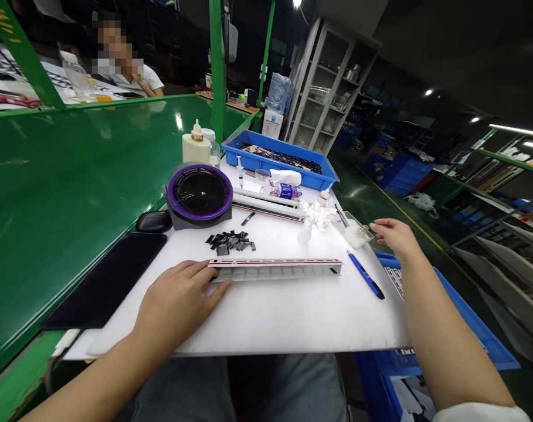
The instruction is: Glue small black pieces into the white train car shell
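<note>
My left hand (176, 302) grips the left end of a long white model train carriage shell (275, 263) with a red stripe. The shell lies on its side, its hollow inside facing me, and a small black piece (335, 271) sits inside its right end. At the table's right edge, my right hand (396, 235) has thumb and fingers pinched together beside a small clear tray (356, 235) with white material in it. Whatever those fingers hold is too small to make out. Small black parts (231, 241) lie in a pile behind the shell, and a blue pen (366, 275) lies to its right.
A round purple-rimmed device (200, 193) stands at back left, near a black mat (110, 278). Further shells (268, 206), crumpled tissue (319, 215) and a blue bin (279, 158) are behind. Another blue crate (455, 305) sits below right. A person (149, 79) sits beyond the green partition.
</note>
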The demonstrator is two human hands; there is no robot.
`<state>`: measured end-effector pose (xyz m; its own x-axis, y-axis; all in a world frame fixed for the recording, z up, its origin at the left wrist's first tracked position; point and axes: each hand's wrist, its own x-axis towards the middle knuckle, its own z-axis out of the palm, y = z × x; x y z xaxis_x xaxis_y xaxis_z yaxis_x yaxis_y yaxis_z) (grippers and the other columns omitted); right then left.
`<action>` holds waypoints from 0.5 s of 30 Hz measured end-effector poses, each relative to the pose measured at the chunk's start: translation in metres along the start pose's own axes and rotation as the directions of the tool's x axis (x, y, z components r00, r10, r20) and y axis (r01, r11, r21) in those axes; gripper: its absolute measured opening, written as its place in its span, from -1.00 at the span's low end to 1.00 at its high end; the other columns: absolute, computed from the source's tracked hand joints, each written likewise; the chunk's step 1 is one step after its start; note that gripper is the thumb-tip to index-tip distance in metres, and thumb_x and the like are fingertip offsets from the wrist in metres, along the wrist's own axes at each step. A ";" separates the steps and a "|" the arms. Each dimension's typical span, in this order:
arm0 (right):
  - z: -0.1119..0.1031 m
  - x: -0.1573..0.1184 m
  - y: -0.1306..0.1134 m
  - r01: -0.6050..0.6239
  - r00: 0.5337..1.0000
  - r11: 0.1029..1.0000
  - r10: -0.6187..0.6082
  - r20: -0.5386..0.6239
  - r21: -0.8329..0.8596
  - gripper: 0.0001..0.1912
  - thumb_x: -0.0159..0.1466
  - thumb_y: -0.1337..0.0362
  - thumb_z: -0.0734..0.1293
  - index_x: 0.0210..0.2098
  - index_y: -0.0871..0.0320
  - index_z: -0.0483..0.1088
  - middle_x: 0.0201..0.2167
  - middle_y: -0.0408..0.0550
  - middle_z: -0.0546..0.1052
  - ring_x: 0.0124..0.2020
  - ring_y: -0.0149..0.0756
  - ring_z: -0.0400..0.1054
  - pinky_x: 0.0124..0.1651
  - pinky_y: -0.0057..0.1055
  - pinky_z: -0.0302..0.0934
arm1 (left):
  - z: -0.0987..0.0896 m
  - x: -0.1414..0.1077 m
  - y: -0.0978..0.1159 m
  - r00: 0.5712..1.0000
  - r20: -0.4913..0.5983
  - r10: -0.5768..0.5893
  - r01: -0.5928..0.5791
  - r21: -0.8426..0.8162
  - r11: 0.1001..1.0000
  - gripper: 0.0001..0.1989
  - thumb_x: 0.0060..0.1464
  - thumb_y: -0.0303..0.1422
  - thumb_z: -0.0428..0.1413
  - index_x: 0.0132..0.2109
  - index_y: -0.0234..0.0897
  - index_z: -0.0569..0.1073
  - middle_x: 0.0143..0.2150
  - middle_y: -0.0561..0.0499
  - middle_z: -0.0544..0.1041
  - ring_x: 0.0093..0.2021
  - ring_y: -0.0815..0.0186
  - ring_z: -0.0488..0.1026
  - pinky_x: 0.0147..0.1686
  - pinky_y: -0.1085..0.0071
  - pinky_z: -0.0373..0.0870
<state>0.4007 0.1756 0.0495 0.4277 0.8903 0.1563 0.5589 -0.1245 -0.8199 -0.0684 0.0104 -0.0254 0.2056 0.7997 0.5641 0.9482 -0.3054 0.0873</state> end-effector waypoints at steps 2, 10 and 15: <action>0.008 0.000 0.001 0.033 0.999 0.999 -0.034 -0.018 -0.033 -0.65 -0.07 0.13 0.50 -0.34 0.24 0.55 -0.51 -0.03 0.50 -0.49 -0.28 0.33 -0.40 -0.30 0.27 | -0.001 0.000 0.001 1.000 0.002 0.001 -0.001 0.008 1.000 -0.70 0.19 -0.14 0.07 -0.27 -0.25 0.57 -0.20 -0.16 0.62 -0.12 -0.02 0.54 -0.12 0.08 0.47; 0.021 -0.007 -0.015 0.090 0.960 0.996 -0.093 -0.265 -0.022 -0.83 -0.20 0.32 0.54 -0.64 0.17 0.48 -0.69 -0.11 0.41 -0.52 -0.25 0.23 -0.27 -0.23 0.11 | -0.001 0.001 0.005 0.999 0.039 -0.006 0.006 0.014 1.000 -0.68 0.23 -0.17 0.05 -0.27 -0.29 0.58 -0.18 -0.17 0.62 -0.13 0.01 0.52 -0.14 0.10 0.45; 0.006 -0.038 -0.047 0.176 0.858 0.950 -0.019 -0.514 0.259 -0.80 -0.08 0.41 0.48 -0.63 0.09 0.37 -0.65 -0.22 0.32 -0.50 -0.32 0.15 -0.29 -0.24 0.04 | -0.003 -0.001 0.010 0.995 0.079 -0.061 0.060 0.020 0.998 -0.67 0.21 -0.14 0.06 -0.23 -0.31 0.57 -0.13 -0.13 0.61 -0.10 0.03 0.49 -0.11 0.11 0.44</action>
<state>0.3535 0.1503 0.0789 0.7214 0.5409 0.4325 0.4222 0.1517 -0.8937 -0.0602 0.0047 -0.0225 0.1657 0.8552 0.4911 0.9635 -0.2465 0.1043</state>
